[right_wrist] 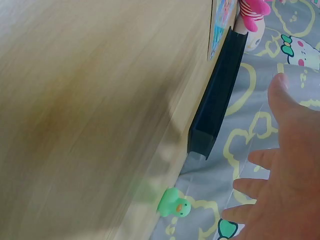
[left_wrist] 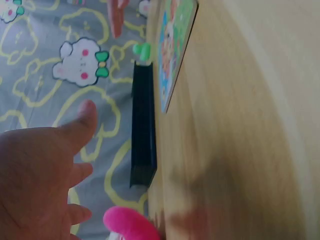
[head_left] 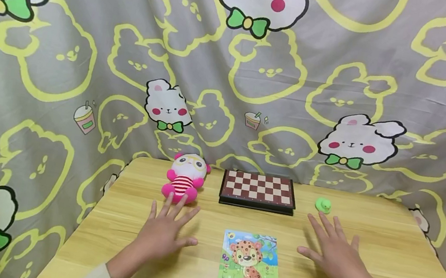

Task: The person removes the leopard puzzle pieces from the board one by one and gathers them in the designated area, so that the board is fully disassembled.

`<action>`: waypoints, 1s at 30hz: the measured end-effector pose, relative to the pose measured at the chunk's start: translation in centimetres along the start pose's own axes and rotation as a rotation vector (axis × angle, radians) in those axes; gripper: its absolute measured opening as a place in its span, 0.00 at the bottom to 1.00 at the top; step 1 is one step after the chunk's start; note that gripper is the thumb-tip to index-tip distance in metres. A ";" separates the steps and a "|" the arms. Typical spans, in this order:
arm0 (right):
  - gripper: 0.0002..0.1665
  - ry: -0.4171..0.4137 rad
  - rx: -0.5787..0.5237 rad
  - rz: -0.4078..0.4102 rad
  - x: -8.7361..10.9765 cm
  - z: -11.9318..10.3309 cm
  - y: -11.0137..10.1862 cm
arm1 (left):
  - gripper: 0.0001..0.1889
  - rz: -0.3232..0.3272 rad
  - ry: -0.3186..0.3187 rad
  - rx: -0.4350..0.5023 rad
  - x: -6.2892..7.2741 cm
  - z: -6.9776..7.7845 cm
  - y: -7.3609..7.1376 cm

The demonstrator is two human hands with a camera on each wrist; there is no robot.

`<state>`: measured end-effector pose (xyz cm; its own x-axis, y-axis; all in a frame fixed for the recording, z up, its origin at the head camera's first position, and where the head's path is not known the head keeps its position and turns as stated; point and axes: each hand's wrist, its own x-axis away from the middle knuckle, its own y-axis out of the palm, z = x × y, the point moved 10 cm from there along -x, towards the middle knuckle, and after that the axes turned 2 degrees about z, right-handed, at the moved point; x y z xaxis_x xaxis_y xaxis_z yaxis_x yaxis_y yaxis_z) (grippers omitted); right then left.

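Note:
My left hand [head_left: 161, 233] hovers over the table with its fingers spread, holding nothing; its fingertips are just in front of a pink and white plush panda [head_left: 184, 178] in a striped shirt. On the other side, my right hand [head_left: 336, 256] is likewise spread and holds nothing, nearest to a small green toy duck [head_left: 323, 205]. Between the hands lies a flat jigsaw puzzle [head_left: 251, 265] with a cartoon leopard picture. Behind it stands a chessboard box [head_left: 258, 190] with a brown and cream checkered top; its dark side [right_wrist: 217, 90] shows in the right wrist view.
The light wooden table [head_left: 192, 271] reaches back to a grey curtain [head_left: 285, 85] printed with white rabbits and yellow outlines. This cloth hangs behind the table and along its left and right sides.

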<state>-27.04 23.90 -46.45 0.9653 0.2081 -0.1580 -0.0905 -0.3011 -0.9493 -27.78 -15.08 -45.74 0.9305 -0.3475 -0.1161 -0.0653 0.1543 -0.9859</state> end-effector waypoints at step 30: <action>0.53 -0.152 -0.105 -0.047 -1.3 -5.6 3.0 | 0.38 -0.300 0.255 0.262 1.3 7.5 6.1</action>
<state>-27.15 17.54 -47.53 0.9191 0.3597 -0.1607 -0.0122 -0.3817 -0.9242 -24.23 -7.66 -50.96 0.7741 -0.6232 0.1113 0.3170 0.2295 -0.9202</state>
